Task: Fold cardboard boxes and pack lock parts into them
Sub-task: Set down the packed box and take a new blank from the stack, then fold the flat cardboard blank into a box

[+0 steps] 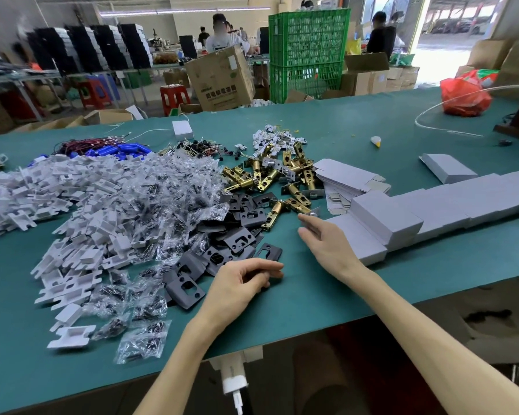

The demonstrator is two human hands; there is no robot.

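On the green table (357,283) my left hand (240,284) has its fingers curled round a dark piece, apparently a black strike plate, at the near edge of the black plate pile (243,238). My right hand (327,242) is open, its fingers stretched toward a brass latch (300,206) and almost touching it. More brass latches (270,175) lie behind. Folded white boxes (432,211) run in a row to the right. Flat box blanks (345,175) are stacked beside the latches.
White plastic inserts (72,205) and clear bags of screws (162,205) cover the left of the table. Blue parts with wires (111,149) lie at the back, a red bag (465,95) at the far right. Green crates (307,52), cartons and people are beyond.
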